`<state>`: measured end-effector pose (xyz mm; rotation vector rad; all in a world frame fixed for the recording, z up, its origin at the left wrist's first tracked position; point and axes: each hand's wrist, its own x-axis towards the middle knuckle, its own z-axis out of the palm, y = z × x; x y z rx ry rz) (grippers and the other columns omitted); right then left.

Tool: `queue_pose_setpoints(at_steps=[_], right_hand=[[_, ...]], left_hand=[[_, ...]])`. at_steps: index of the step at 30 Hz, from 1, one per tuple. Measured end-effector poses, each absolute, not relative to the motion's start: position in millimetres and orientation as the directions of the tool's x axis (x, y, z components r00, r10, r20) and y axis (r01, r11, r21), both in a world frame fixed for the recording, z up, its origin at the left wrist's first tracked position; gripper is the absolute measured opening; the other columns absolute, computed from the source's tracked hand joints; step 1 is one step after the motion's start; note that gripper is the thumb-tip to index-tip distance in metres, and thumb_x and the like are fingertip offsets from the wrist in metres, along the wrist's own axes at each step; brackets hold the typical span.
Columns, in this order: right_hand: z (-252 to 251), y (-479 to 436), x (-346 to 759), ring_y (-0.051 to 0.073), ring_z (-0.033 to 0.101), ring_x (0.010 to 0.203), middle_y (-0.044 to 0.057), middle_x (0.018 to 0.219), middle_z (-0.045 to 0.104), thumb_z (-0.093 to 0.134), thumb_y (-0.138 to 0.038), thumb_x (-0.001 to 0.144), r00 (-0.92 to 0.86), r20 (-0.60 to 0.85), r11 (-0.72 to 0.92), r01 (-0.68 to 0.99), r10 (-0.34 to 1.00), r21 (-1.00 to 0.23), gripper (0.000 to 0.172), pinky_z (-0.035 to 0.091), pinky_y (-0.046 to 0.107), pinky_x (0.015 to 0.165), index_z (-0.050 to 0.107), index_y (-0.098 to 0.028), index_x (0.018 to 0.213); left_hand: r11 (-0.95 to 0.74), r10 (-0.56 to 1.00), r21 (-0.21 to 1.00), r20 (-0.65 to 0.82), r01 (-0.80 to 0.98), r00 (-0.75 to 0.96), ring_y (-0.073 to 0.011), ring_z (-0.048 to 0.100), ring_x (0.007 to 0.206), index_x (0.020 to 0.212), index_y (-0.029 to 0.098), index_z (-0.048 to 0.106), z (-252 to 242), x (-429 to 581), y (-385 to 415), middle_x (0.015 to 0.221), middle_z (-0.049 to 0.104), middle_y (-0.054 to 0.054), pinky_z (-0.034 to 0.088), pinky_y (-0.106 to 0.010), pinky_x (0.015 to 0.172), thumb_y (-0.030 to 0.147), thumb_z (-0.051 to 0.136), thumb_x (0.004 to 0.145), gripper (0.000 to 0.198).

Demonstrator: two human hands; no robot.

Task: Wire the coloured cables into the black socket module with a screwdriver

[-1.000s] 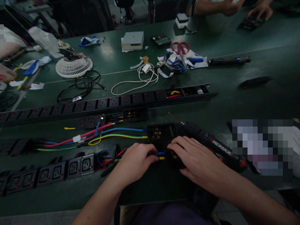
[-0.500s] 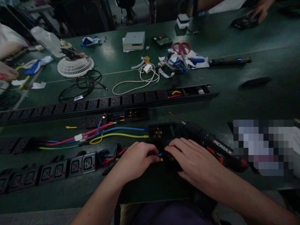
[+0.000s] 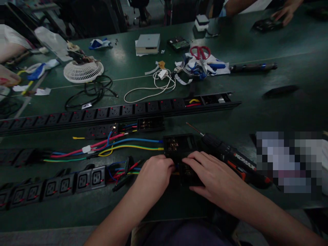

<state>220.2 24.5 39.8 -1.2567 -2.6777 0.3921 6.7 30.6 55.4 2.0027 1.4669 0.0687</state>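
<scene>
terminal box (image 3: 188, 172) | right hand (image 3: 211, 175): grip curled round it | left hand (image 3: 156, 173): grip pinched, seemingly on wires (image 3: 133, 173) (hidden)

Held box (image 3: 187, 173) black; wire (image 3: 133, 147) yellow and green; screwdriver (image 3: 230, 155) black, orange; tabletop (image 3: 164, 206) dark green.

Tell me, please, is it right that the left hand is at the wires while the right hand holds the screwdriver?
No: the left hand is at the wires, but the head view shows the right hand holding a black box; the screwdriver lies on the table.
</scene>
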Motion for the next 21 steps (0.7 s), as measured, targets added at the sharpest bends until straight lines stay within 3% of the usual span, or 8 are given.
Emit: queue_pose_setpoints(at_steps=[8, 13, 17, 19, 21], right_hand=[[41.8, 25.3, 219.8, 0.011, 0.046, 0.105, -0.003, 0.121, 0.047, 0.09, -0.024, 0.054, -0.641, 0.069, 0.636, 0.733, 0.764, -0.24, 0.082, 0.047, 0.034, 0.088, 0.058, -0.024, 0.129], [41.5, 23.1, 219.1, 0.012, 0.045, 0.11, -0.004, 0.126, 0.046, 0.091, -0.026, 0.053, -0.632, 0.09, 0.634, 0.74, 0.77, -0.223, 0.089, 0.047, 0.035, 0.091, 0.054, -0.024, 0.134], [61.1, 19.2, 216.8, 0.014, 0.04, 0.125, -0.005, 0.139, 0.037, 0.094, -0.031, 0.046, -0.614, 0.151, 0.632, 0.746, 0.775, -0.21, 0.101, 0.044, 0.035, 0.103, 0.05, -0.021, 0.136], [74.5, 11.0, 222.2, 0.013, 0.039, 0.13, -0.006, 0.141, 0.035, 0.088, -0.033, 0.062, -0.569, 0.207, 0.605, 0.753, 0.796, -0.257, 0.082, 0.042, 0.033, 0.107, 0.05, -0.023, 0.134], [81.2, -6.5, 238.7, 0.006, 0.042, 0.129, -0.006, 0.136, 0.04, 0.063, -0.036, 0.09, -0.491, 0.276, 0.563, 0.746, 0.826, -0.356, 0.043, 0.041, 0.025, 0.109, 0.051, -0.024, 0.13]], left_hand=[[-0.153, 0.887, 0.425, -0.339, 0.892, 0.313, -0.0218, 0.07, 0.088, 0.097, 0.019, 0.072, 58.1, 10.3, 26.8, 0.092, 0.071, -0.007, 0.053, -0.034, 0.083, 0.017, 0.055, 0.095, 0.018], [-0.133, 0.92, 0.493, -0.261, 0.86, 0.292, -0.0225, 0.069, 0.089, 0.098, 0.02, 0.072, 54.9, 7.1, 21.4, 0.095, 0.072, -0.006, 0.053, -0.035, 0.085, 0.018, 0.059, 0.093, 0.014], [-0.083, 0.978, 0.606, -0.101, 0.791, 0.18, -0.0221, 0.066, 0.09, 0.104, 0.02, 0.068, 55.1, -0.2, 7.0, 0.101, 0.069, -0.007, 0.052, -0.035, 0.082, 0.023, 0.052, 0.095, 0.019], [-0.03, 0.995, 0.721, -0.042, 0.692, 0.087, -0.0204, 0.064, 0.091, 0.108, 0.021, 0.064, 56.0, -6.8, -3.5, 0.102, 0.067, -0.006, 0.05, -0.033, 0.083, 0.021, 0.047, 0.095, 0.022], [0.117, 0.992, 0.844, -0.125, 0.523, -0.021, -0.0185, 0.061, 0.089, 0.107, 0.022, 0.063, 55.4, -14.9, -14.3, 0.099, 0.064, -0.005, 0.05, -0.03, 0.078, 0.021, 0.046, 0.094, 0.021]])
